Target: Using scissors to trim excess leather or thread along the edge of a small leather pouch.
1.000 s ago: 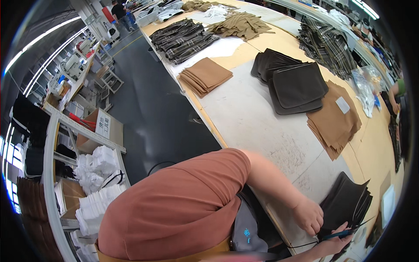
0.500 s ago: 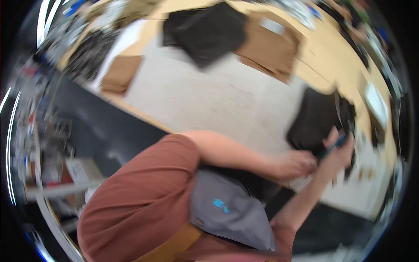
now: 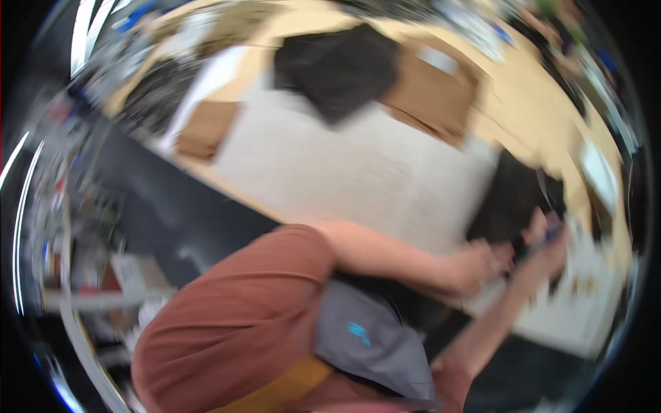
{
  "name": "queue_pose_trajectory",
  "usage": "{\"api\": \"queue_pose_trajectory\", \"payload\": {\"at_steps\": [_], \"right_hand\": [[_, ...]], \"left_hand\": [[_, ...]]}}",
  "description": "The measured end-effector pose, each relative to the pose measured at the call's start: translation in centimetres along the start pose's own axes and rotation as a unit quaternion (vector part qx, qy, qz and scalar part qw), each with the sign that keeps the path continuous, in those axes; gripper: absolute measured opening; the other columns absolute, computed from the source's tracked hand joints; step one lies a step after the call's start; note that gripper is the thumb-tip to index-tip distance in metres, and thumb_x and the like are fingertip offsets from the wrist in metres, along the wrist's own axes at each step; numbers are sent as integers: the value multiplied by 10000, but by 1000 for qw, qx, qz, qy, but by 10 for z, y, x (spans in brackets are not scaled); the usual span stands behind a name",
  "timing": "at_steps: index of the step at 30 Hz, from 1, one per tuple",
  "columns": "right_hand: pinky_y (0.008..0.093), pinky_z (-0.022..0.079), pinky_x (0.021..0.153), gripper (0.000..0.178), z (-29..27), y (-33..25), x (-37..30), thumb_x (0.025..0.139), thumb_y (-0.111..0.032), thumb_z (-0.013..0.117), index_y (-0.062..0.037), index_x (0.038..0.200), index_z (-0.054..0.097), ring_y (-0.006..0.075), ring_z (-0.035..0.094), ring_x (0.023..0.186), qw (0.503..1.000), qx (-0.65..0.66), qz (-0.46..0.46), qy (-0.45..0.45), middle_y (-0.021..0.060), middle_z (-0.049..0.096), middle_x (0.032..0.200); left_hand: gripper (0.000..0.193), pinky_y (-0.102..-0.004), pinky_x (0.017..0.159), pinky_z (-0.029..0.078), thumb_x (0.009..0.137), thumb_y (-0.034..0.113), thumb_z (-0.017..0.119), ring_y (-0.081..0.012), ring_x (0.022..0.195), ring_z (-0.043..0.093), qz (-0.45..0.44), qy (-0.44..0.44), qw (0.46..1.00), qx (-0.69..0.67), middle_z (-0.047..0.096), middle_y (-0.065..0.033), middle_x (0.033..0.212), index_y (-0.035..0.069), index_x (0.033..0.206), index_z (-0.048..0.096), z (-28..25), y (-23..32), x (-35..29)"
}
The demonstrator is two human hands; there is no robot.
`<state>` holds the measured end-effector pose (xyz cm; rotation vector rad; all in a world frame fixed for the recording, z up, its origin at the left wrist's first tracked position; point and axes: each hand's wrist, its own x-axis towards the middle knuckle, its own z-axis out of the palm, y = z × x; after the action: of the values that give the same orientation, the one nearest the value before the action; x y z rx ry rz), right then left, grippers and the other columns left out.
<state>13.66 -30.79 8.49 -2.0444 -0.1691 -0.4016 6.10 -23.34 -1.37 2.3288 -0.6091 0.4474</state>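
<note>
Fingers of the left hand [image 3: 475, 265] curl down on a dark, flat stack of cut fabric pieces [image 3: 506, 206] at the right of the tan worktable [image 3: 509, 103]. The right hand [image 3: 547, 241] grips a small dark-blue tool; blur hides how tightly. Judged: cutting or marking the stack; next move needs a steady pinning hand.

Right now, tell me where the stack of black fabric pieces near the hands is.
In the head view, the black fabric stack lies at the right of the table, just beyond the left hand and right hand, right of the pale paper sheet.
</note>
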Motion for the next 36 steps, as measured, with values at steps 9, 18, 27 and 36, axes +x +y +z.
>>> {"api": "queue_pose_trajectory", "payload": {"at_steps": [9, 18, 27, 36], "right_hand": [[207, 314, 547, 69, -17, -64, 8, 876, -86, 604, -34, 921, 597, 58, 366, 583, 991, 96, -61, 65, -14, 414, 695], [151, 221, 413, 205, -30, -36, -45, 922, -203, 564, -143, 751, 468, 3, 277, 422, 929, 361, 63, -62, -78, 363, 541], [147, 368, 418, 206, 20, -11, -145, 870, -84, 601, -136, 811, 411, 6, 385, 439, 853, 410, 281, -159, -60, 395, 666], [207, 370, 430, 268, 28, -47, -167, 790, -47, 650, -145, 757, 402, 62, 436, 455, 814, 409, 334, -242, -45, 428, 640]], "left_hand": [[887, -461, 1131, 130, 753, 353, 618, -378, 1390, 143, 48, -3, 999, 13, 172, -306, 1456, -104, 1386, 197, 25, -16, -9], [309, -367, 990, 365, 902, 41, 487, -208, 1171, 456, -255, 46, 815, -518, 527, -118, 1256, -14, 1206, 506, -138, -3, -63], [792, -449, 1040, 299, 870, 706, 187, -244, 1277, 385, -229, 152, 459, -845, 397, -33, 1413, 135, 1391, 361, -188, 15, -173], [465, -471, 985, 394, 872, 235, 590, -270, 1154, 523, -463, 170, 510, -705, 549, -118, 1240, 14, 1265, 473, -209, 37, -192]]}}
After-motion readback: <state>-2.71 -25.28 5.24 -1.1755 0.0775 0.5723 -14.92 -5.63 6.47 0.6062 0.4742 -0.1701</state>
